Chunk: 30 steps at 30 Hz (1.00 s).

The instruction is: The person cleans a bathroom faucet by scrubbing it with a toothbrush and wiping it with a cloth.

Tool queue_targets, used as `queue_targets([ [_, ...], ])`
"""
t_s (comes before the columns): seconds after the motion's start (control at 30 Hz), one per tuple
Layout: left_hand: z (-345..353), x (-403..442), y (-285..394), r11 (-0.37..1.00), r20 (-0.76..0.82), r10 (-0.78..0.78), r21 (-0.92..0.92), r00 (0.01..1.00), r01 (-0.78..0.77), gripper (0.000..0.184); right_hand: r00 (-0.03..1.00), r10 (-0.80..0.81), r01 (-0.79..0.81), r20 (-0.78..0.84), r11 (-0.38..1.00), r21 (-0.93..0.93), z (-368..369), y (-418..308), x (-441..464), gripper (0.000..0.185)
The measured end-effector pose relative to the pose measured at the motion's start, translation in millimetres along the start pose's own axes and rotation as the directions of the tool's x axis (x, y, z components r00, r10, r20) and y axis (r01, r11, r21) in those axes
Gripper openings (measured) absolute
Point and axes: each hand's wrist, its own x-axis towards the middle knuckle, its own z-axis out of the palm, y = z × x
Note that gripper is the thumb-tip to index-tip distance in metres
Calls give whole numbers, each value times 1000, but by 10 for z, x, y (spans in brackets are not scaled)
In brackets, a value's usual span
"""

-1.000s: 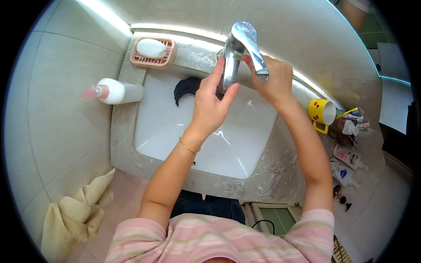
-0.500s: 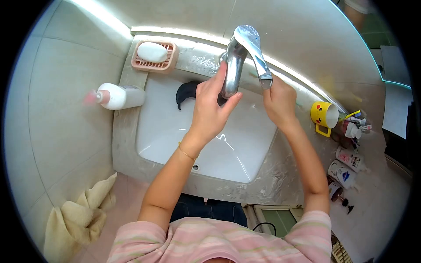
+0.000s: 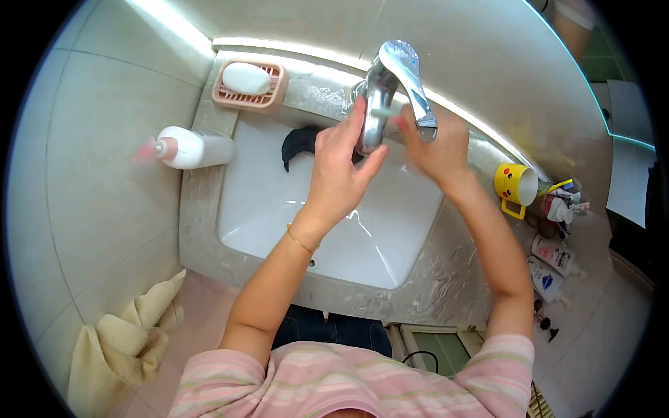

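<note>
A chrome faucet [image 3: 380, 90] stands at the back of the white sink [image 3: 279, 230]. My left hand [image 3: 334, 171] holds its spout near the lower end, index finger along one side and thumb on the other. My right hand [image 3: 442, 146] is closed beside the faucet, partly behind the lever [image 3: 418, 104]. From its fingers a slim pale-green thing [image 3: 382, 111] reaches across the faucet body; it is blurred and its kind is unclear. A dark, limp, cloth-like piece [image 3: 300, 144] lies in the sink behind my left hand, partly hidden.
A white soap bar [image 3: 247, 79] rests in a pink soap dish [image 3: 279, 94] at back left. Nearby is a white pump bottle [image 3: 198, 148]. Right hold a yellow mug [image 3: 509, 181] and several bottles [image 3: 554, 254]. A cream towel [image 3: 125, 341] hangs lower left.
My right hand has come off the lever's end and turned inward, bringing the pale-green thing across the faucet body. My left hand stays at the spout.
</note>
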Motion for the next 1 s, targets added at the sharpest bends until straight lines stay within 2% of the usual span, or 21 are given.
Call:
queue_targets([
  [0.1, 1, 37, 10, 1000, -9, 4, 4, 1000, -4, 72, 999, -11, 13, -32, 998, 61, 41, 23, 54, 12],
  [0.13, 8, 44, -9, 1000, -19, 24, -13, 1000, -24, 72, 997, -14, 22, 71, 994, -107, 27, -31, -40, 12],
  [0.17, 14, 42, -17, 999, -29, 42, -32, 999, -43, 72, 997, -14, 22, 72, 994, -107, -17, -61, -70, 12],
  [0.23, 15, 40, -13, 999, -29, 33, -16, 999, -33, 72, 965, -198, 245, 171, 916, -317, -137, -124, -32, 11],
  [0.27, 15, 36, -5, 1000, -27, 27, 0, 999, -27, 72, 965, -197, 244, 172, 916, -318, -124, -70, 27, 11],
  [0.3, 0, 37, 14, 1000, -26, 29, 1, 999, -29, 72, 977, -202, 212, 66, 955, -210, -73, 31, 137, 12],
  [0.33, -24, 26, 46, 998, 20, -56, -11, 998, 57, 71, 981, -190, 185, -39, 978, -95, -47, 78, 184, 13],
  [0.37, -39, 30, 62, 990, 64, -139, -17, 988, 141, 71, 981, -191, 186, -41, 978, -95, -44, 42, 120, 13],
  [0.4, -33, 51, 37, 991, 58, -135, -14, 989, 136, 71, 987, -158, 157, 1, 984, -89, -30, -26, 28, 14],
  [0.47, 9, 24, -17, 1000, -24, 19, 4, 1000, -19, 71, 991, -117, 122, 59, 989, -80, -44, -70, -38, 15],
  [0.53, 24, 39, -13, 1000, -27, 23, -3, 999, -23, 71, 957, -242, 276, 160, 930, -245, -151, -74, 35, 18],
  [0.57, 22, 38, -11, 1000, -31, 24, -8, 999, -24, 71, 957, -242, 276, 161, 929, -245, -138, -31, 85, 18],
  [0.63, -10, 40, 32, 1000, 2, -16, -23, 1000, 16, 72, 986, -167, 168, 20, 982, -88, -71, 76, 205, 14],
  [0.67, -29, 55, 41, 998, 31, -52, -35, 998, 53, 72, 998, -61, 61, -6, 996, 65, -8, 31, 96, 16],
  [0.7, -25, 56, 26, 998, 29, -52, -33, 998, 53, 72, 998, -63, 63, -6, 996, 67, -67, -24, 72, 16],
  [0.77, 10, 26, -3, 1000, -26, 16, 25, 1000, -15, 72, 929, -276, 335, 247, 910, -244, -221, -90, 41, 20],
  [0.8, 6, 21, 15, 1000, -22, 16, 22, 1000, -16, 72, 930, -272, 332, 247, 911, -246, -220, -6, 76, 20],
  [0.87, -35, 25, 46, 994, 56, -113, -3, 992, 113, 71, 966, -239, 257, 98, 929, -267, -154, 199, 236, 18],
  [0.9, -42, 18, 50, 994, 52, -112, -1, 992, 112, 71, 965, -243, 261, 97, 928, -266, -164, 96, 182, 18],
  [0.97, -33, 9, 52, 992, 49, -126, -5, 991, 126, 71, 938, -227, 302, 263, 907, -294, -191, -164, 16, 19],
  [1.0, -16, -2, 47, 991, 51, -130, -8, 990, 131, 71, 937, -224, 300, 268, 908, -293, -179, -95, 29, 19],
])
